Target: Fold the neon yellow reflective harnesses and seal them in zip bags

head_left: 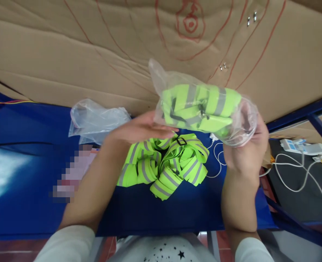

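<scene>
Raised above the table is a clear plastic bag [157,78] with a folded neon-yellow reflective strap [214,100] inside; grey stripes and dark buckle parts show through the film. My right hand [250,136] grips the bag's right end, its fingers partly seen through crumpled plastic. Under the bag's left end, my left hand [141,129] is stretched flat with fingers extended; whether it touches the film I cannot tell. Below both hands lies a pile of similar reflective straps [168,182], one with a black buckle [181,141].
Clear plastic bags [98,118] lie at the back left of the blue table [177,214]. A partly blurred printed packet [77,169] is beside my left forearm. Cardboard [117,47] with red drawn lines rises behind. White cables [289,187] and a power strip [304,147] sit at right.
</scene>
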{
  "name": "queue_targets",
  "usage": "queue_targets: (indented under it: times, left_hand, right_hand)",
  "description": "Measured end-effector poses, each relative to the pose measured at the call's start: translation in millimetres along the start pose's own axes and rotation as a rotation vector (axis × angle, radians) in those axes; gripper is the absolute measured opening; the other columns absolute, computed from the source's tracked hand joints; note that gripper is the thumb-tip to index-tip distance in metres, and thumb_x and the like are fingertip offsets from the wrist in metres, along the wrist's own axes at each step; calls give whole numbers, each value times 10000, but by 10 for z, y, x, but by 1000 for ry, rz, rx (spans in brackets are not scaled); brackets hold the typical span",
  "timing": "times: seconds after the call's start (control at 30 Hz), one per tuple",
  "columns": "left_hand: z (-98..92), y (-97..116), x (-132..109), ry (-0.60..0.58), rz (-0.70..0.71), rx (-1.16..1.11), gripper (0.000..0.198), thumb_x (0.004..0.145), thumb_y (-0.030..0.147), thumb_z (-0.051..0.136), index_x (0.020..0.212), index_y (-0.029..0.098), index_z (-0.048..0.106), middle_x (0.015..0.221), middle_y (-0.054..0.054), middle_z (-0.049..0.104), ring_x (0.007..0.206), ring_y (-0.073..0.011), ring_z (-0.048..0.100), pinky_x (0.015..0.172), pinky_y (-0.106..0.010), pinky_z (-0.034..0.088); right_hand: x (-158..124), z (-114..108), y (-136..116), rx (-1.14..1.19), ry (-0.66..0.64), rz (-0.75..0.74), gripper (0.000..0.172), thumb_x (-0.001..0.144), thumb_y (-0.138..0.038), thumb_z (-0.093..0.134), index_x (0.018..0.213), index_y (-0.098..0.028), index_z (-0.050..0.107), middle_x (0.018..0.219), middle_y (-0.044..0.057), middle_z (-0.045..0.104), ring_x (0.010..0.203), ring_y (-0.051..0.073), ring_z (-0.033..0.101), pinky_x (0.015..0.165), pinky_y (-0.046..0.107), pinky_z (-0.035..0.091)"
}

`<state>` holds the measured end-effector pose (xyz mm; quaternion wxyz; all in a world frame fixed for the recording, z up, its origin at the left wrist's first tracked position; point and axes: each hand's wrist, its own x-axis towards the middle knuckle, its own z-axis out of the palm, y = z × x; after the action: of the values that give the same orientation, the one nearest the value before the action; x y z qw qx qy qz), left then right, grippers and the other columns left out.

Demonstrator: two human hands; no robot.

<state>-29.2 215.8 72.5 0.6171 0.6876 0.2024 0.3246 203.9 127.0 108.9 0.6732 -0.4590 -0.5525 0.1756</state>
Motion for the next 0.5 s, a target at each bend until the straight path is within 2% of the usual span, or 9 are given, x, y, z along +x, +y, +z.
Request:
queue_targets:
  times: [0.07, 0.1, 0.17, 0.2, 0.27, 0.33, 0.43, 0.5]
  left_hand:
    - [-91, 113, -54, 134, 108, -189, 420, 831, 365, 821, 1225, 270, 714, 1196, -30, 774, 1181, -281, 709, 990, -396, 586]
    - [-89, 172, -72, 193, 155, -275, 390, 875, 370, 775, 1245, 268, 707, 1196, -26, 770, 1148, -263, 716, 961, -373, 590]
    - [-9, 268, -81, 238, 170, -368, 432, 935, 458, 691, 1307, 238, 685, 1198, -49, 761, 1097, -251, 718, 921, -360, 594]
    - [53, 294, -73, 237, 146, -364, 492, 923, 507, 697, 1323, 222, 678, 1214, -64, 752, 1100, -255, 711, 924, -364, 591]
    - [175, 292, -35, 249, 96, -264, 597, 813, 522, 817, 1307, 213, 684, 1252, -78, 731, 1141, -277, 686, 966, -389, 572]
    - [251, 235, 19, 331, 102, -137, 581, 713, 386, 924, 1232, 238, 708, 1231, -50, 726, 1154, -273, 671, 1003, -398, 542]
    - [250, 121, 88, 423, 146, -115, 464, 727, 354, 915, 1134, 241, 723, 1119, -25, 728, 1092, -254, 676, 990, -404, 538]
    - [199, 63, 102, 413, 129, -148, 425, 762, 382, 889, 1128, 246, 720, 1114, -23, 723, 1077, -248, 677, 976, -401, 543]
  right_hand:
    - [22, -71, -15, -48, 29, -109, 292, 897, -311, 754, 1187, -301, 727, 1230, 57, 723, 1163, 273, 689, 1019, 446, 580]
    - [23, -85, -17, -71, 25, -139, 288, 909, -299, 745, 1197, -297, 722, 1216, 57, 724, 1144, 265, 693, 1022, 442, 574]
    - [13, -68, -4, -126, -26, -131, 288, 926, -314, 733, 1211, -289, 705, 1206, 63, 714, 1136, 261, 689, 1013, 442, 570]
    - [7, -42, 14, -146, -45, -109, 288, 926, -347, 734, 1204, -283, 693, 1195, 67, 708, 1120, 258, 689, 996, 443, 575]
    - [0, 20, 70, -159, -38, -65, 301, 903, -445, 754, 1131, -269, 666, 1117, 61, 702, 1015, 239, 698, 914, 424, 598]
    - [8, 47, 141, -167, -34, -30, 323, 876, -533, 763, 996, -258, 644, 967, 37, 689, 871, 214, 687, 808, 390, 606]
    - [43, -44, 230, -218, -214, 57, 374, 955, -627, 623, 912, -259, 681, 884, 39, 696, 872, 233, 693, 801, 402, 602]
    - [69, -170, 253, -249, -361, 103, 573, 1046, -685, 322, 1003, -286, 731, 970, 62, 734, 1032, 263, 705, 904, 443, 594]
